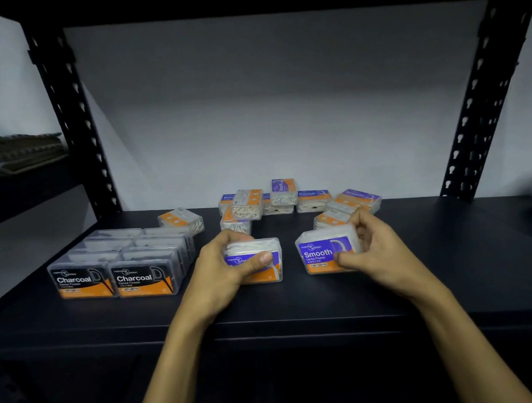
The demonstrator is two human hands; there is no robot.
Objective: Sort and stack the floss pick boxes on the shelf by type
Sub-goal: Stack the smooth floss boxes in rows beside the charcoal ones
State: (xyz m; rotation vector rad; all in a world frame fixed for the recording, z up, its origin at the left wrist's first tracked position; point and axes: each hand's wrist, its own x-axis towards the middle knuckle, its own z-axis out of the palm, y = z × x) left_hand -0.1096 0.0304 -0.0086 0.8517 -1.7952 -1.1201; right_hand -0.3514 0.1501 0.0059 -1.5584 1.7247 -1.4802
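Each hand holds a clear box with a purple and orange label, standing on the dark shelf [296, 300]. My left hand [228, 267] grips the left purple box [261, 248], its thumb across the label. My right hand [375, 247] grips the "Smooth" box [322, 254] from its right side. The two boxes stand apart, side by side. Two rows of black "Charcoal" boxes [112, 268] stand lined up at the left. Behind my hands lies a loose heap of mixed "Round" and "Smooth" boxes [283, 200].
One box [182, 220] lies alone behind the Charcoal rows. Black perforated uprights stand at the left [73, 120] and right [484, 98] of the bay, with a white wall behind. Folded cloth [19, 152] lies on a neighbouring shelf at far left.
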